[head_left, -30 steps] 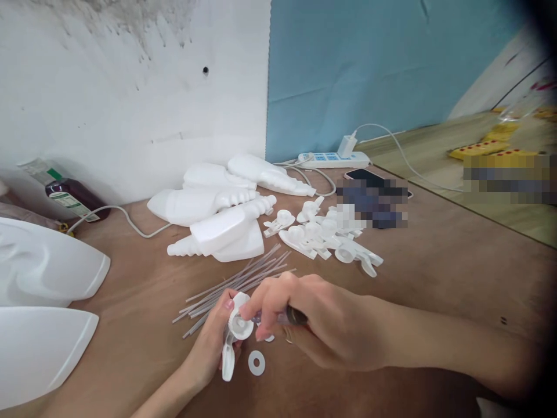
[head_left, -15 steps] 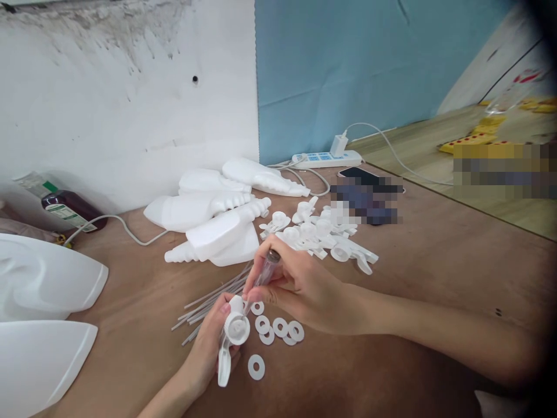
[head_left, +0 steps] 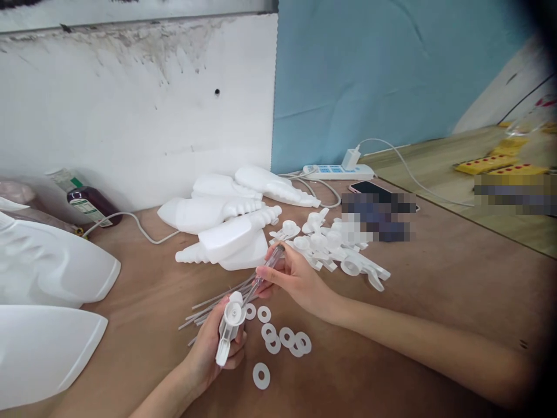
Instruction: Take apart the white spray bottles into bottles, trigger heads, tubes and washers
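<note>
Low in the middle, my left hand is closed around a white trigger spray head. Its round collar faces up toward me, and the trigger points down toward the near side. My right hand grips a screwdriver by its clear handle. The shaft slants down to the left, its tip close to the collar's right edge; I cannot tell whether it touches. White ring washers lie flat on the table just right of the spray head. Thin pale tubes lie behind my left hand, partly covered.
More trigger spray heads are heaped beyond my right hand. White bottles lie at the back, and larger white bottle shapes at the left. A power strip, a phone and a brown bottle stand or lie near the wall.
The view has shifted, so the table items appear further right. The screwdriver now leans further over, with more of its shaft showing. The spray head has tilted slightly in my left hand.
</note>
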{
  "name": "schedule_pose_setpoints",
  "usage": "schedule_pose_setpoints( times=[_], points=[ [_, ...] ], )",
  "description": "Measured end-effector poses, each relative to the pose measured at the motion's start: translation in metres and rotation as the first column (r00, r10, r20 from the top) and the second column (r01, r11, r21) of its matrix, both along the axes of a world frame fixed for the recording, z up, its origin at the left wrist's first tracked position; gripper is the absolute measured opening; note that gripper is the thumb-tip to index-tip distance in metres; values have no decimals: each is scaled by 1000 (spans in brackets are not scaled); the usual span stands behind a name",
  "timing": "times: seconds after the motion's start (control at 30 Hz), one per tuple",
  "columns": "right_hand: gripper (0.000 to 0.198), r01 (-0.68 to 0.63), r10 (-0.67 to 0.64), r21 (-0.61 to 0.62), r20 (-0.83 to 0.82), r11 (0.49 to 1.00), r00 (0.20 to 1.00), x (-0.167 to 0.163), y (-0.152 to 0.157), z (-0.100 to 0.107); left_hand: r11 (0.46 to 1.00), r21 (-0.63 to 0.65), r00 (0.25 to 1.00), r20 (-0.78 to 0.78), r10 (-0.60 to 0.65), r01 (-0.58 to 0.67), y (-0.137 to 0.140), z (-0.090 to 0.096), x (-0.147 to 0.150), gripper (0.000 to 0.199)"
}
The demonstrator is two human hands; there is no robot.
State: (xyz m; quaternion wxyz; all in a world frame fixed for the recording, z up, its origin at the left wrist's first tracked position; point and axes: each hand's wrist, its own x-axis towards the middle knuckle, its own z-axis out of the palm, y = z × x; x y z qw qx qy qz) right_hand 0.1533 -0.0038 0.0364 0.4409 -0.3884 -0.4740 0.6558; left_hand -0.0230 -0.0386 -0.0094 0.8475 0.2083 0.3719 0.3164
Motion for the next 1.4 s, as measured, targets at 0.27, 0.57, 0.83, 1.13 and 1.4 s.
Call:
schedule_pose_setpoints(
  times=[0.27,0.57,0.83,1.13,1.4],
  points=[
    [31,68,-70,-66,-29,995,997,-2,0,3,999,27,996,87,20,-23,1,0,-1,44],
    [30,126,-139,-124,-106,984,985,-5,-4,-6,997,78,992,127,12,-22,0,1,-1,43],
    [28,170,-204,-235,-132,957,970,-7,-7,-11,993,70,995,43,91,-94,-2,-3,2,38],
    [28,220,-265,-219,-204,951,943,-12,-16,-15,979,130,987,-1,161,-160,-3,-2,6,39],
    [23,129,-308,-480,-315,868,898,-15,-17,-33,983,47,984,-18,176,-175,-3,-5,4,32]
  ],
)
